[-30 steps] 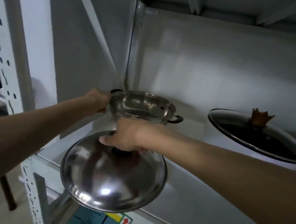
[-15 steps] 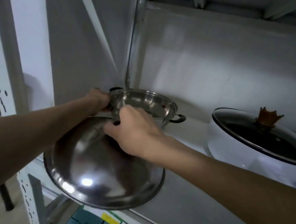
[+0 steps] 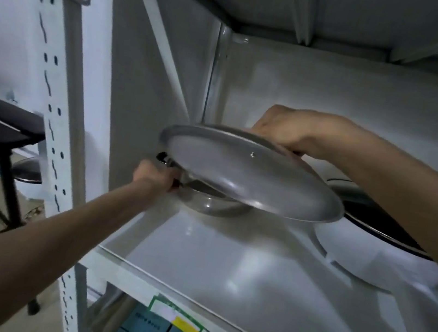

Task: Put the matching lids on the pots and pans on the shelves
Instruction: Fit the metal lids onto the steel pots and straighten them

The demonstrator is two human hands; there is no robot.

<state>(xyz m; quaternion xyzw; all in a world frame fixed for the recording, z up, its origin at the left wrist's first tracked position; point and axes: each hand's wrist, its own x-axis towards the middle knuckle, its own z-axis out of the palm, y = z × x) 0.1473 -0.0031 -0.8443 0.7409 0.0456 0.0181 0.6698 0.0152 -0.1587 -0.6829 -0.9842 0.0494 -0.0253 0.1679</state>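
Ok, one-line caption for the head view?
Right hand tilts steel lid over pot; left hand grips its handle.

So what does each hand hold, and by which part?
The right hand holds the lid from the top; its knob is hidden. The left hand grips the pot by its side handle.

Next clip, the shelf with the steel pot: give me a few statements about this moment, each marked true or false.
1. The steel lid sits flat and closed on the steel pot. False: it is tilted above the pot.
2. The left hand grips the pot's side handle. True.
3. The right hand holds the lid from its top. True.
4. The white pan to the right has no lid. False: a glass lid covers it.
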